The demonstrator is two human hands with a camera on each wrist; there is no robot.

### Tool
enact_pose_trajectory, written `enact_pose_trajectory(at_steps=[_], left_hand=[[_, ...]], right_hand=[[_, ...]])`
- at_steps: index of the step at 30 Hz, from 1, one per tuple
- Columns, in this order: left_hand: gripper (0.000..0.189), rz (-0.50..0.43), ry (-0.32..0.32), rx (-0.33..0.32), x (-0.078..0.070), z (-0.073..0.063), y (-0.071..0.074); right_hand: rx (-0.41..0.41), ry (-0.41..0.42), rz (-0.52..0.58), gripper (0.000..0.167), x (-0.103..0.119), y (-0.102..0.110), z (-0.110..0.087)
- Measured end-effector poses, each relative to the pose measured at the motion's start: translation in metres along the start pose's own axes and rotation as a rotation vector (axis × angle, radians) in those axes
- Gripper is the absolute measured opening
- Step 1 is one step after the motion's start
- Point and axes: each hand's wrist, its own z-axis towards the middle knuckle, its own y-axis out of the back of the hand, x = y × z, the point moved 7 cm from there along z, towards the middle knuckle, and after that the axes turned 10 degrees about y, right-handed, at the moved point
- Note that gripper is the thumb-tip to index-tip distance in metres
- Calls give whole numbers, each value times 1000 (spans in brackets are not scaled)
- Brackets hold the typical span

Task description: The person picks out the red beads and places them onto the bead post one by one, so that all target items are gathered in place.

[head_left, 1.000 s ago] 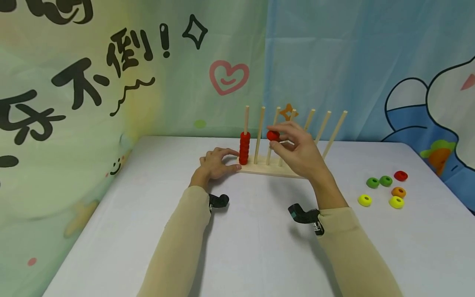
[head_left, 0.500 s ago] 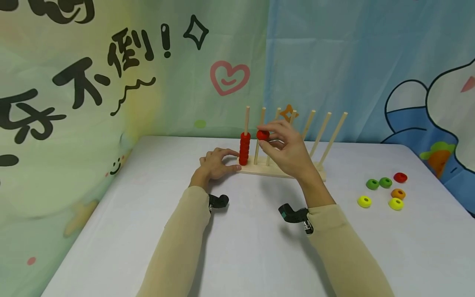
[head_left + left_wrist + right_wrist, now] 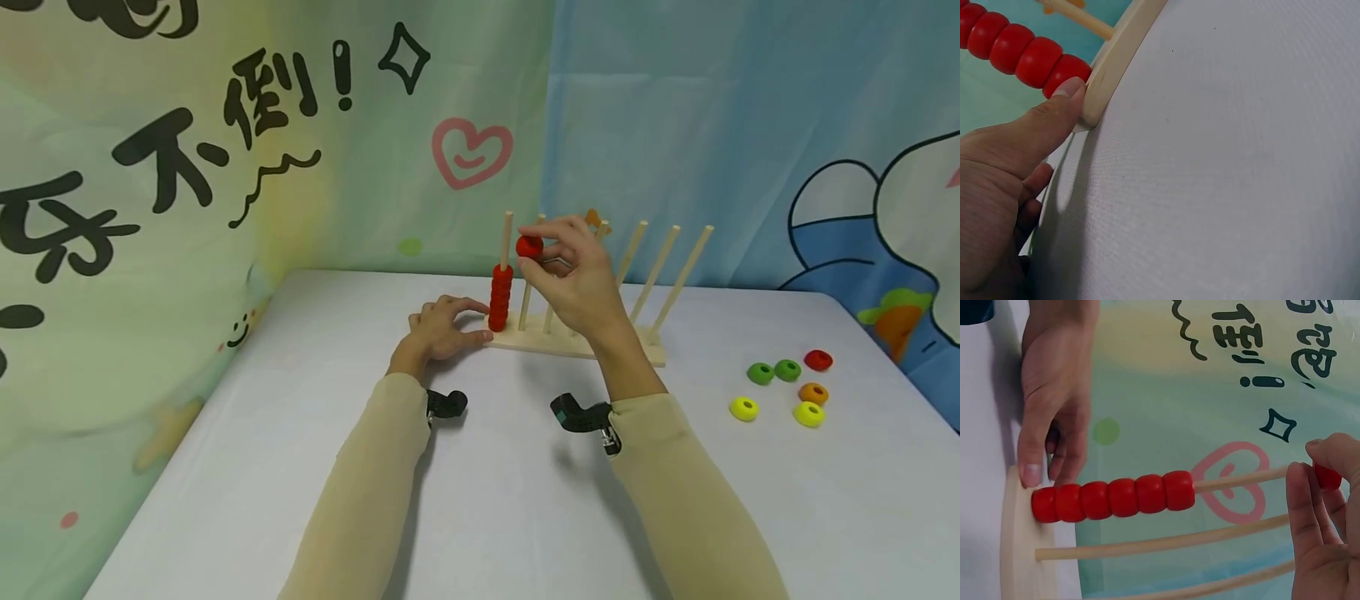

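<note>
A light wooden peg stand [image 3: 585, 348] has upright dowels along its base. Several red beads [image 3: 500, 298] are stacked on its leftmost dowel [image 3: 507, 237]. At the left end of the base, my left hand [image 3: 444, 327] holds the corner, its thumb on the wood just beside the bottom bead in the left wrist view. My right hand [image 3: 577, 271] pinches another red bead [image 3: 529, 247] between thumb and fingers. That bead is raised near the tops of the two leftmost dowels, just right of the stack. Part of the second dowel is hidden behind the bead and fingers.
Loose beads lie on the white table [image 3: 510, 500] to the right: two green ones [image 3: 761, 373], a red one [image 3: 818, 360], an orange one [image 3: 813, 393] and two yellow ones [image 3: 809, 414]. A printed cloth backdrop [image 3: 637, 108] hangs behind the table.
My right hand has carried the pinched red bead leftward and slightly up, from near the third dowel toward the leftmost one. My left hand has stayed at the base's end.
</note>
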Motion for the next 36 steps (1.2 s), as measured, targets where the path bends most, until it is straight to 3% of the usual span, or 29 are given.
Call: enact_pose_trajectory(at_steps=[11, 19, 23, 28, 36], left_hand=[[51, -6, 15, 15, 0, 0, 1], [50, -8, 6, 12, 2, 2, -2], [50, -8, 3, 9, 1, 1, -1], [50, -11, 3, 10, 0, -1, 2], [51, -2, -1, 6, 1, 0, 1]], right_hand=[[-138, 55, -17, 30, 5, -13, 18], [-188, 20, -141, 28, 8, -17, 25], [-197, -5, -155, 29, -1, -16, 26], [-214, -48, -103, 30, -29, -15, 27], [-211, -79, -296, 30, -38, -12, 32]])
